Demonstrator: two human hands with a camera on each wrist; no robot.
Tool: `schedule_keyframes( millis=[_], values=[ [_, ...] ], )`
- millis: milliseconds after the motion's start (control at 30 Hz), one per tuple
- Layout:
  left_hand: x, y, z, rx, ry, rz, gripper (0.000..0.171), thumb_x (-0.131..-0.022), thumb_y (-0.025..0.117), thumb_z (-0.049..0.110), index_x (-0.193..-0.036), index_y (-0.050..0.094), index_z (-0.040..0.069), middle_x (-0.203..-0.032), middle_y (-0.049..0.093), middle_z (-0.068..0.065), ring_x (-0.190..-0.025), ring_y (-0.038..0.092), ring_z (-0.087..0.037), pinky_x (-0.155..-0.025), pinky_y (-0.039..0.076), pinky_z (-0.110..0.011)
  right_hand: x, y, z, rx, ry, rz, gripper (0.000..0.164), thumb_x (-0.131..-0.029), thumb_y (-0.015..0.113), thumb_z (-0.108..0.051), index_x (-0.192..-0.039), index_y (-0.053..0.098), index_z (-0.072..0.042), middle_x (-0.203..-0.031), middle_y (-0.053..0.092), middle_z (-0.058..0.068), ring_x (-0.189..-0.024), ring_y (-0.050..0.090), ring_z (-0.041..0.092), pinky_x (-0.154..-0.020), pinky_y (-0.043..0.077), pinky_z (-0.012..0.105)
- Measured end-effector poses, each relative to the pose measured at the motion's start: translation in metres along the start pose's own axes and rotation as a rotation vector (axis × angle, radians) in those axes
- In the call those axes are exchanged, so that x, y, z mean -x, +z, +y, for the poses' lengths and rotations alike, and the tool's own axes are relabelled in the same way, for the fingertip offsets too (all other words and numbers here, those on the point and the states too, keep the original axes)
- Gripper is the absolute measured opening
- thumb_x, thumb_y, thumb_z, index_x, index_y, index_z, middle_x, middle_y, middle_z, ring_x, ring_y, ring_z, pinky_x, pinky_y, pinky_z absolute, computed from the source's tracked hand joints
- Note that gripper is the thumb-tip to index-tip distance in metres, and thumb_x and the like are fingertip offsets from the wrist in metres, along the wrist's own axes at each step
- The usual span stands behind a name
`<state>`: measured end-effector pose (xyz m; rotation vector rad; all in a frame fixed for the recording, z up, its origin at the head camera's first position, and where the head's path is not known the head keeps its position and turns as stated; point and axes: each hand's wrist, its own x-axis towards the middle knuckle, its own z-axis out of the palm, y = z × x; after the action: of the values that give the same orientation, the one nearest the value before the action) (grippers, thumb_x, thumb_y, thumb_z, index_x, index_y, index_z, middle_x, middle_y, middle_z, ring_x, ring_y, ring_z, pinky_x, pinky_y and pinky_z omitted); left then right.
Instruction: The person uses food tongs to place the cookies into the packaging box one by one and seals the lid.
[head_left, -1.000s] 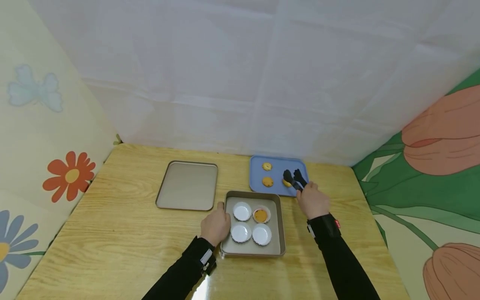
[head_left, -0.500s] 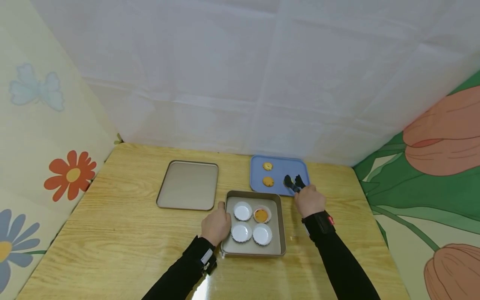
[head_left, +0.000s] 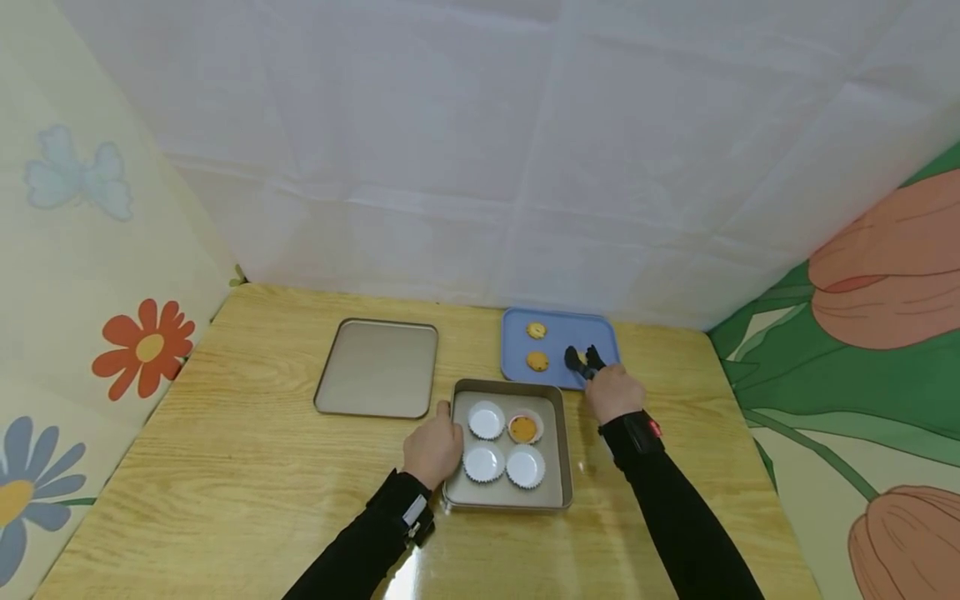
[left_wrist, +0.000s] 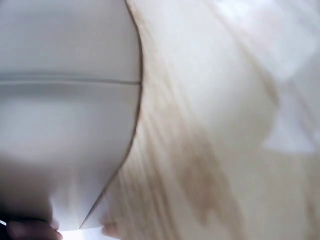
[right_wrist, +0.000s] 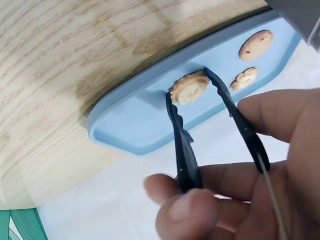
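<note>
My left hand (head_left: 433, 447) grips the left wall of a square, deep baking pan (head_left: 552, 492). Inside the pan sit several white fluted paper cups (head_left: 483, 462); the back right one holds an orange-brown cookie (head_left: 522, 429). With my right hand (head_left: 615, 393) I hold black tongs (right_wrist: 182, 145) over the right part of a blue tray (head_left: 558, 333). Their tips stand at either side of a pale-centred, scalloped cookie (right_wrist: 190, 89) on that tray. Two more cookies lie on the tray's left, a brown one (head_left: 537, 361) and a pale-topped one (head_left: 536, 330).
To the left on the wooden table (head_left: 247, 442) lies a shallow square metal tray (head_left: 378, 371). The blue tray stands right behind the pan, near the white backdrop (head_left: 420, 167) along the table's back edge. Flower-printed panels (head_left: 862, 400) border both sides.
My right hand has shifted slightly left, and the tongs' tips have drawn closer together around the right-hand cookie. My left hand stays at the pan.
</note>
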<state>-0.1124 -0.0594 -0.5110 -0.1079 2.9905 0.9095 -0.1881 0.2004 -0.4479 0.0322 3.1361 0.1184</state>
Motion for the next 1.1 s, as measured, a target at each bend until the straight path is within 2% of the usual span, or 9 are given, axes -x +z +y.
schedule_keyframes(
  millis=[233, 600, 833, 1100],
  values=[
    [-0.001, 0.001, -0.001, -0.006, 0.002, 0.002, 0.04, -0.089, 0.043, 0.018, -0.122, 0.047, -0.002, -0.063, 0.057, -0.013, -0.046, 0.048, -0.023, -0.041, 0.036, -0.038, -0.004, -0.001, 0.006, -0.026, -0.05, 0.011, 0.035, -0.085, 0.061, -0.025, -0.069, 0.058, 0.006, -0.067, 0.055, 0.015, -0.054, 0.057, 0.03, -0.046, 0.045, 0.043],
    [-0.001, 0.001, -0.002, 0.01, -0.003, -0.013, 0.042, -0.089, 0.041, 0.019, -0.125, 0.046, -0.002, -0.062, 0.057, -0.012, -0.045, 0.047, -0.022, -0.041, 0.034, -0.037, -0.004, 0.002, 0.015, -0.108, -0.074, 0.033, 0.033, -0.085, 0.063, -0.022, -0.074, 0.059, 0.009, -0.069, 0.055, 0.018, -0.057, 0.058, 0.033, -0.049, 0.046, 0.045],
    [-0.002, 0.003, -0.003, 0.005, -0.003, -0.014, 0.042, -0.089, 0.042, 0.019, -0.125, 0.046, -0.002, -0.068, 0.06, -0.015, -0.048, 0.05, -0.024, -0.042, 0.036, -0.038, 0.007, -0.011, 0.02, -0.14, -0.105, 0.142, 0.032, -0.085, 0.06, -0.021, -0.075, 0.056, 0.009, -0.066, 0.05, 0.016, -0.05, 0.053, 0.03, -0.043, 0.043, 0.043],
    [-0.003, 0.001, -0.002, 0.009, -0.003, -0.013, 0.042, -0.089, 0.042, 0.019, -0.124, 0.046, -0.003, -0.073, 0.062, -0.017, -0.052, 0.054, -0.027, -0.043, 0.038, -0.039, 0.032, -0.03, 0.015, -0.134, -0.233, 0.3, 0.033, -0.085, 0.063, -0.024, -0.088, 0.058, 0.008, -0.07, 0.052, 0.017, -0.044, 0.047, 0.026, -0.039, 0.038, 0.038]
  ],
)
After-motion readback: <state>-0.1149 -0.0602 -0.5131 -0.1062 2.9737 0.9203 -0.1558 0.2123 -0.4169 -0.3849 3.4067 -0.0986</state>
